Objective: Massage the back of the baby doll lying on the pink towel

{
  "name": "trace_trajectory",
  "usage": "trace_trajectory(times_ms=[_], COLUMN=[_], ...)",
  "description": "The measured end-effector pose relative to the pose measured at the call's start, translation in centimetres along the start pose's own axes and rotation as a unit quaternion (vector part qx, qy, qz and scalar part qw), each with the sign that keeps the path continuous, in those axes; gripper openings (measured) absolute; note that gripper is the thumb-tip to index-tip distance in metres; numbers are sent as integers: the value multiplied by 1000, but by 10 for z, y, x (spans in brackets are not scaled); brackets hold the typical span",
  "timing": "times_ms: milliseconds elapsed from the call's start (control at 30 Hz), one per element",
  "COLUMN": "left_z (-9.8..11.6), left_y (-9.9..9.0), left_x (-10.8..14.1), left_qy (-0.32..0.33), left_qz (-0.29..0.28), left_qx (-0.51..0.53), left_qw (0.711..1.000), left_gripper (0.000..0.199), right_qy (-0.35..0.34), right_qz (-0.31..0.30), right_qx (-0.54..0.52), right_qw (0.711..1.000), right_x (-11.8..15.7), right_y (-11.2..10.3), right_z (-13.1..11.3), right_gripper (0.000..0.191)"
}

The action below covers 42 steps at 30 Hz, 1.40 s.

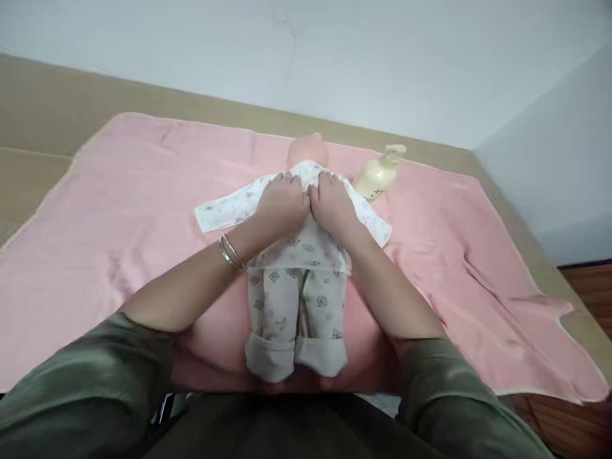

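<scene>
A baby doll (306,152) lies on a pink blanket, its bald head away from me. It wears a white printed shirt (306,252) with long sleeves spread to both sides, and matching trousers (322,303) with turned-up cuffs. My left hand (285,203) is closed on the shirt's upper front, below the neck. Close beside it, my right hand (332,203) grips the same part of the shirt, thumbs nearly touching. Under my fingers the gripped cloth is mostly hidden. At the near edge, the doll's feet show only slightly below the cuffs.
To the right of the doll's head, a pale yellow pump bottle (380,173) lies tilted on the pink blanket (157,178). The blanket covers a tan surface (33,185) that meets a white wall (382,70) at the back. Brown wood (590,290) shows at the far right.
</scene>
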<state>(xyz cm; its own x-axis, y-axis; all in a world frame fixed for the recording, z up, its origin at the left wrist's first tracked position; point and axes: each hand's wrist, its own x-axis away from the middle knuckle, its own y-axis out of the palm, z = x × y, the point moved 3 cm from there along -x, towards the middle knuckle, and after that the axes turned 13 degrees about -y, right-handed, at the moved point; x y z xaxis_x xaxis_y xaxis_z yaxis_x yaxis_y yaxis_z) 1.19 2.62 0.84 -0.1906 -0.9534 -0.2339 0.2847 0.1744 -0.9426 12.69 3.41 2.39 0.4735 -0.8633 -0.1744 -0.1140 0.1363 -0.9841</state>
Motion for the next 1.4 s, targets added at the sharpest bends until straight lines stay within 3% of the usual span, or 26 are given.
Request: trace_trajectory(times_ms=[167, 267, 467, 567, 900, 1067, 1267, 1400], left_z=[-20, -20, -20, -21, -21, -9, 14, 7], left_y=[14, 18, 21, 21, 22, 20, 19, 13], left_x=[-22, -23, -20, -20, -21, -9, 16, 5], left_qy=[-116, -135, -133, -134, -137, -156, -66, -44], left_qz=[11, 36, 42, 43, 46, 50, 36, -3], left_qx=[92, 117, 124, 128, 124, 106, 93, 85], left_qw=[989, 983, 982, 982, 982, 981, 993, 995], left_gripper=[40, 45, 50, 52, 51, 53, 60, 62], right_qy=[7, 19, 20, 21, 17, 5, 11, 28], right_qz=[-23, -16, -32, -34, -26, -37, -42, -41], right_qx=[10, -19, -106, -125, -131, -152, -158, -115], right_qw=[1000, 1000, 994, 991, 991, 988, 986, 992], right_x=[19, 18, -2, -7, -7, -10, -11, -4], right_y=[-16, -15, 4, 9, 11, 13, 10, 1], right_z=[-21, -19, 8, 14, 14, 22, 27, 13], right_gripper=[39, 41, 68, 74, 76, 76, 74, 68])
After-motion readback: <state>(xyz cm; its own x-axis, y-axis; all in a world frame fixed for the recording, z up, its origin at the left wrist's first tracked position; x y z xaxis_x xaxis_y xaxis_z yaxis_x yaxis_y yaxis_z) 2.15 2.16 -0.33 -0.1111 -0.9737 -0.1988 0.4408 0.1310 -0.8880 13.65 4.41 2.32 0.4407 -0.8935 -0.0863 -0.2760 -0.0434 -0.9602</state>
